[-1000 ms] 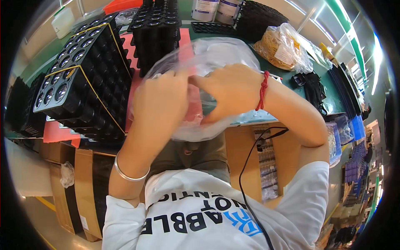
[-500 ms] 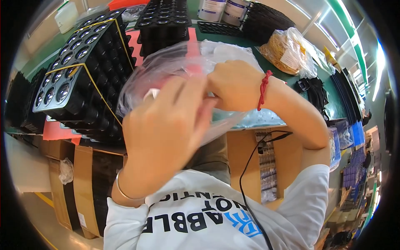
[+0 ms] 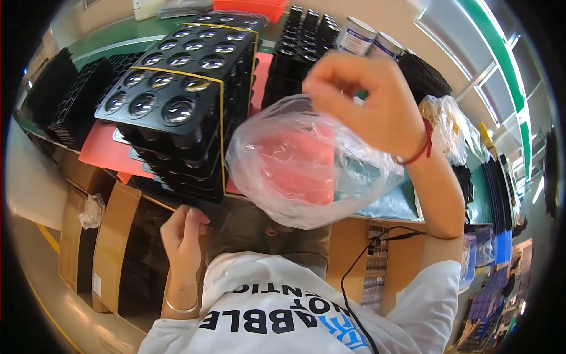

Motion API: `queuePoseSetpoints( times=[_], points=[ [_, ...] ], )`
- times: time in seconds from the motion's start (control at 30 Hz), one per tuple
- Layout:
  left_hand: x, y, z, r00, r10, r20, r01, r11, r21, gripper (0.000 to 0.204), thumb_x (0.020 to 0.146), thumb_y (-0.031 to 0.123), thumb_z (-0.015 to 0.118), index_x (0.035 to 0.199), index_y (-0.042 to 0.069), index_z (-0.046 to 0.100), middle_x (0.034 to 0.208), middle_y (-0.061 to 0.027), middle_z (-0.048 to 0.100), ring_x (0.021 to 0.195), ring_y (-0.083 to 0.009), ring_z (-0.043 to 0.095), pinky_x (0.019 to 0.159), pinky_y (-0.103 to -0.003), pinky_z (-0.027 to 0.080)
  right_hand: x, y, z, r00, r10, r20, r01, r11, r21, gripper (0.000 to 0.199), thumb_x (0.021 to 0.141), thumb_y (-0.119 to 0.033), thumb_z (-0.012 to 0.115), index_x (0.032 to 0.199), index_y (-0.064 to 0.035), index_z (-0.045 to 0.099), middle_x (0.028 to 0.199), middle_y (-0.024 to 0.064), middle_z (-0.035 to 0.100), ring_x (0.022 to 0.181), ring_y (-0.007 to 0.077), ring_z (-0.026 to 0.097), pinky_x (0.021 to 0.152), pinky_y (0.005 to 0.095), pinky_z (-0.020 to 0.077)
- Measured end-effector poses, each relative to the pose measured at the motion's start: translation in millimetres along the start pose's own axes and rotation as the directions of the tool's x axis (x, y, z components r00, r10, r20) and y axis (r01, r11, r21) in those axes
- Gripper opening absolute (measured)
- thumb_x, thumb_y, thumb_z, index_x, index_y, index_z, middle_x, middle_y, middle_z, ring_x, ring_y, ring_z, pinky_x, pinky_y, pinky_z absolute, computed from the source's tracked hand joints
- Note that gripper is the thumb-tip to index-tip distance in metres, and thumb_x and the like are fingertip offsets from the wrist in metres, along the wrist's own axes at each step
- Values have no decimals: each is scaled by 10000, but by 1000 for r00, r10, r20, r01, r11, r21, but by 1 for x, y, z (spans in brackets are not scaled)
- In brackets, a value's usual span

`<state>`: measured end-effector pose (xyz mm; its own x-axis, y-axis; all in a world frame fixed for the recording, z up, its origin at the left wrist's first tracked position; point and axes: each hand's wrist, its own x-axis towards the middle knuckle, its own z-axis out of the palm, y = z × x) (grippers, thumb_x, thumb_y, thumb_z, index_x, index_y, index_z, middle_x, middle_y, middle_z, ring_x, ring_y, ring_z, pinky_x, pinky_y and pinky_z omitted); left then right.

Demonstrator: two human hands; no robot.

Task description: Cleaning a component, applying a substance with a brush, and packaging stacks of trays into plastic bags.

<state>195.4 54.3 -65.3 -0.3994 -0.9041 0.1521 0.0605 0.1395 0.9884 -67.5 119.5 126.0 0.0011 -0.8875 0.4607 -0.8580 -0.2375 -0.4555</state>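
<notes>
A large clear plastic bag (image 3: 277, 203) hangs loose over the table's front edge, its crinkled film spread wide. My right hand (image 3: 368, 100) is raised at the bag's far side, slightly blurred. Its fingers are curled closed, with the bag's upper edge at the fingertips. Low on the left, below the table edge, my left hand (image 3: 183, 233) is closed with its fingers curled in. Whatever it may hold is hidden. Beside the bag stands a stack of black trays (image 3: 141, 106) with round clear-topped cups, bound by yellow bands.
Another black tray stack (image 3: 295, 53) stands behind the bag. Pink sheet (image 3: 109, 153) lies under the banded stack on the green table. Two tins (image 3: 355, 36) and bagged goods (image 3: 442, 118) are at the back right. Cardboard boxes (image 3: 121, 236) stand below; a black cable (image 3: 348, 271) hangs nearby.
My left hand has come away from the bag, down and left below the table edge. The right hand has risen to the right and far side. The bag is spread wider; the view has shifted.
</notes>
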Motion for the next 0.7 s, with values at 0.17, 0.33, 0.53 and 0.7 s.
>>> queuePoseSetpoints(
  times=[0.17,0.33,0.53,0.7],
  points=[
    [14,-16,6,987,-113,113,139,957,-255,338,991,273,401,808,26,541,619,-32,542,477,-21,337,434,-189,240,76,42,14,942,-221,-253,196,973,-118,317,840,-333,621,912,-28,668,814,115,677,741,219,656,699,306,504],
    [25,-18,16,994,-90,62,103,959,-262,392,997,361,398,826,30,519,607,-43,541,451,-28,350,404,-186,228,124,54,29,1000,-2,22,6,985,-173,597,861,-566,484,974,-10,671,901,168,672,871,268,641,805,327,477],
    [23,-36,19,1000,12,-5,-13,939,-343,457,991,421,386,824,11,500,579,-35,515,445,-41,368,407,-189,256,142,65,44,990,-68,121,68,998,4,596,870,-549,495,1034,0,658,936,160,674,889,279,627,832,313,457],
    [23,-29,20,1000,-8,-18,2,959,-285,465,990,425,387,823,5,496,568,-26,489,459,-56,414,407,-191,266,141,62,45,993,35,117,-43,997,66,540,860,-498,553,1000,12,663,881,149,672,832,242,624,800,294,462]
  ],
)
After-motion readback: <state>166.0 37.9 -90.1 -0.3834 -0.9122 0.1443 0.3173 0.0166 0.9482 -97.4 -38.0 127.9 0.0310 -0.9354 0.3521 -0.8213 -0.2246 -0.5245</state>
